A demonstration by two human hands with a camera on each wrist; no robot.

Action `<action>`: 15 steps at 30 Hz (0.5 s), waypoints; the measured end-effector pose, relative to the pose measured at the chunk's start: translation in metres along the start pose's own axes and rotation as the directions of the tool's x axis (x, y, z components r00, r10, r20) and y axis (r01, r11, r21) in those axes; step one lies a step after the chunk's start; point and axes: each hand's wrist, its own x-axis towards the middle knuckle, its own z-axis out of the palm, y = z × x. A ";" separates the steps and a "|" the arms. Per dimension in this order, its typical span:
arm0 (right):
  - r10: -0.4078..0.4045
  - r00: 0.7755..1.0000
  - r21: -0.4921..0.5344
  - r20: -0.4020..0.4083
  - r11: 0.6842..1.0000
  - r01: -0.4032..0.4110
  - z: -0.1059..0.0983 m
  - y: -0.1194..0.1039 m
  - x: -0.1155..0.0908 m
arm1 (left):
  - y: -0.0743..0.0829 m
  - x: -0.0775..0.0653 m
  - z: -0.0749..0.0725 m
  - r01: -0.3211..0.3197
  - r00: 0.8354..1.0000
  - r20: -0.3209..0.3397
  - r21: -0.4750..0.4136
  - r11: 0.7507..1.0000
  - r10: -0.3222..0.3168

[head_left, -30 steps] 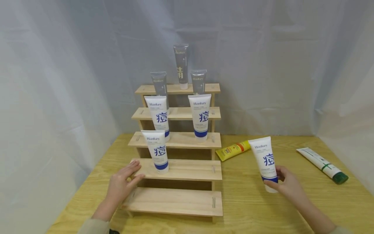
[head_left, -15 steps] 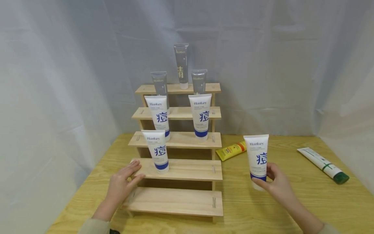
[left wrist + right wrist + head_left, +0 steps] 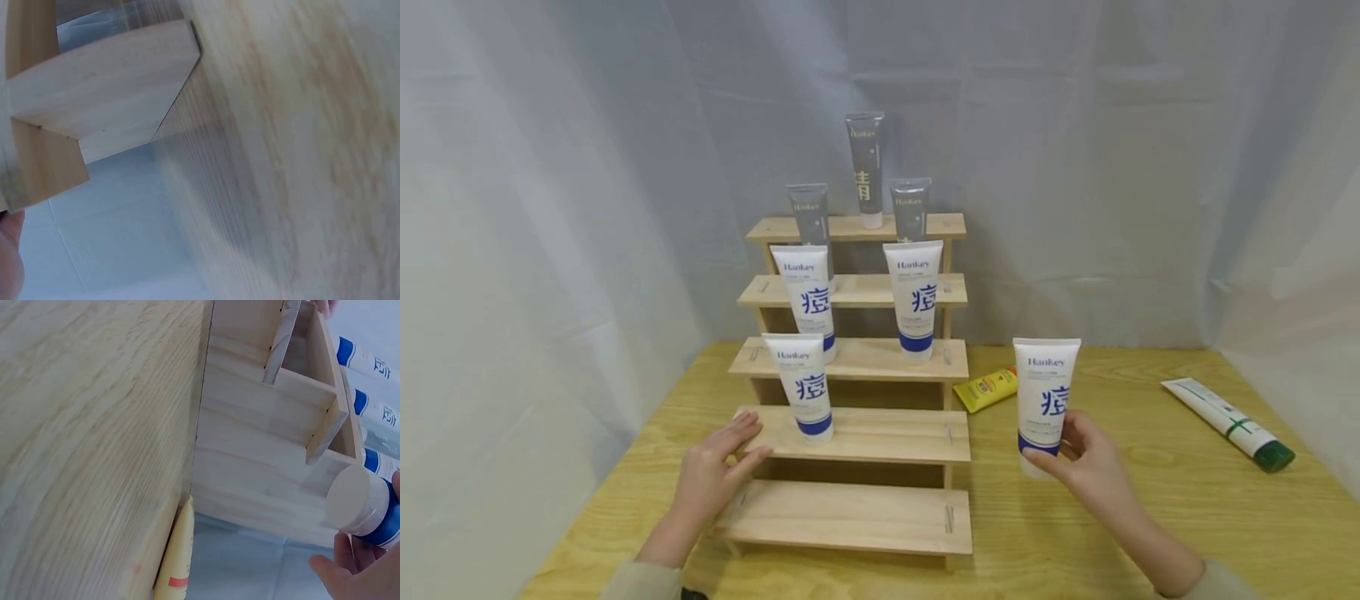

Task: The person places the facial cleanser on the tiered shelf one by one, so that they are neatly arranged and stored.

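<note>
In the head view my right hand (image 3: pixel 1093 471) holds a white squeeze tube (image 3: pixel 1043 387) with a blue band, cap down, pinched near its lower end. It is upright, to the right of the stepped wooden stand (image 3: pixel 857 517). The right wrist view shows the white cap (image 3: pixel 353 500) pointing toward that camera. My left hand (image 3: pixel 715 462) rests on the left end of the stand's second step from the bottom. Beside its fingertips a matching white tube (image 3: pixel 805 387) stands on that step. Two more, a left tube (image 3: pixel 808 292) and a right tube (image 3: pixel 916 296), occupy the step above.
Grey tubes stand higher: a top one (image 3: pixel 867 171), a left one (image 3: pixel 809 212) and a right one (image 3: pixel 911 208). On the wooden table (image 3: pixel 1150 533) lie a yellow tube (image 3: pixel 987 388) and a white tube with a green cap (image 3: pixel 1228 423). A pale curtain (image 3: pixel 1075 167) hangs behind.
My right hand has carried the white tube leftward toward the stand and slightly up, and the tube has become more upright. It now covers more of the yellow tube. My left hand stays put.
</note>
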 end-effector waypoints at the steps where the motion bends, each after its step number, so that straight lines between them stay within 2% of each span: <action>1: -0.005 1.000 -0.013 -0.003 1.000 0.005 0.001 -0.002 0.000 | 0.000 0.000 0.000 0.001 1.000 -0.001 0.000 1.000 -0.001; 4: -0.005 1.000 -0.020 0.014 1.000 0.005 0.004 -0.013 0.001 | 0.000 0.000 0.000 0.001 1.000 -0.001 0.001 1.000 -0.001; 8: -0.017 1.000 -0.072 0.015 0.997 0.018 0.010 -0.010 0.004 | 0.000 0.000 0.000 -0.004 1.000 -0.002 -0.002 1.000 0.004; 10: -0.037 0.999 -0.092 0.006 0.995 0.037 0.013 -0.029 0.002 | 0.000 -0.001 0.000 -0.003 1.000 -0.003 -0.004 1.000 0.003; 11: -0.058 0.998 -0.070 0.018 0.996 0.059 0.013 -0.031 0.003 | 0.000 -0.001 0.000 0.002 1.000 -0.001 -0.004 1.000 -0.002; 13: -0.084 0.996 -0.038 0.022 0.996 0.084 0.015 -0.052 0.001 | -0.001 -0.001 0.000 0.015 1.000 0.006 -0.003 1.000 -0.015; 15: -0.129 0.991 0.056 0.042 0.990 0.127 0.017 -0.058 0.002 | -0.001 -0.002 0.000 0.032 0.999 0.015 0.001 0.999 -0.032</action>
